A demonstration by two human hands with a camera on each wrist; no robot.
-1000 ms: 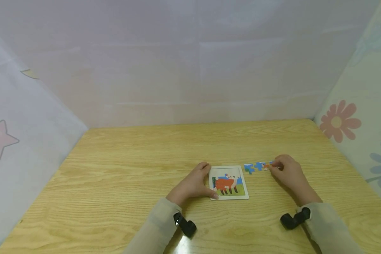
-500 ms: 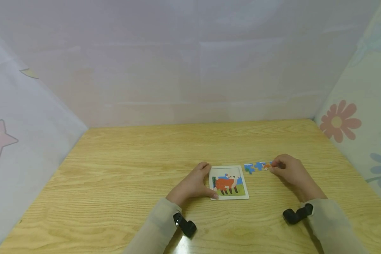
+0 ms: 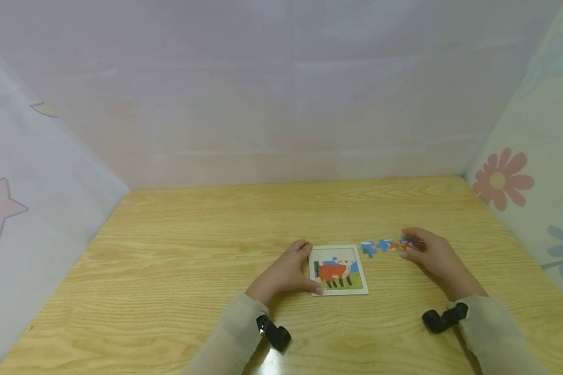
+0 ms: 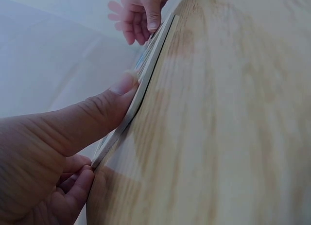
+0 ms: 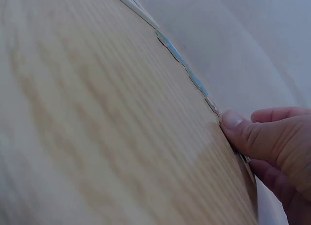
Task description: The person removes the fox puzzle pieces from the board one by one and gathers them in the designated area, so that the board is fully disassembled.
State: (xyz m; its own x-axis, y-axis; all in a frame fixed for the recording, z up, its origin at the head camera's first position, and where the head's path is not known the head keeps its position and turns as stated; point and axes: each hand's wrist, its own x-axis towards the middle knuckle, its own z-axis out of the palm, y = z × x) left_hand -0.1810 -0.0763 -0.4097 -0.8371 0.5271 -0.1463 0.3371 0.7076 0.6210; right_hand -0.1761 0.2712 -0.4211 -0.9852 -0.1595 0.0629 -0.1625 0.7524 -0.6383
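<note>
While the left hand [image 3: 285, 272] clamps a puzzle-bearing tray [image 3: 342, 293] at nine o'clock, the right hand [image 3: 432, 255], fingers apart, straddles a two-o'clock piece [image 3: 406, 244].

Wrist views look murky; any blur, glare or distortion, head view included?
Head view: fairly even light, small glare patch on the table beside the left sleeve. Left wrist view: dim, hazy; puzzle board nearly edge-on. Right wrist view: dim, near part of the table blurred, puzzle pieces edge-on, table outline bowed, probably lens distortion.

A plain beige fabric sleeve [image 3: 222, 333] at bottom centre bears a black, round-ended wrist camera [image 3: 278, 337]; a matching beige sleeve [image 3: 497, 333], lower right, another black camera [image 3: 435, 321].
</note>
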